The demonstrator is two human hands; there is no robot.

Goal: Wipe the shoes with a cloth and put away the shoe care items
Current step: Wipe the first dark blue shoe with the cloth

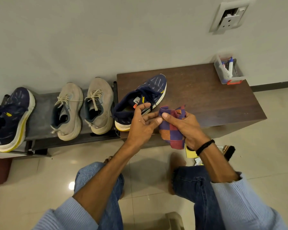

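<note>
A navy sneaker (148,95) with a white and yellow sole lies on the dark wooden bench (206,97), heel toward me. My right hand (184,128) grips a purple, red and orange checked cloth (171,130) just in front of the shoe. My left hand (143,123) is beside the shoe's side, with its fingertips pinching the cloth's left edge. The matching navy sneaker (10,117) sits on the low shoe rack (42,113) at the far left. A pair of beige sneakers (83,108) stands between the two navy ones.
A clear plastic box (228,70) with bottles and small items stands at the bench's back right corner by the wall. A black shoe brush (229,152), a yellow sheet and small packets lie on the tiled floor by my right wrist. My knees are below.
</note>
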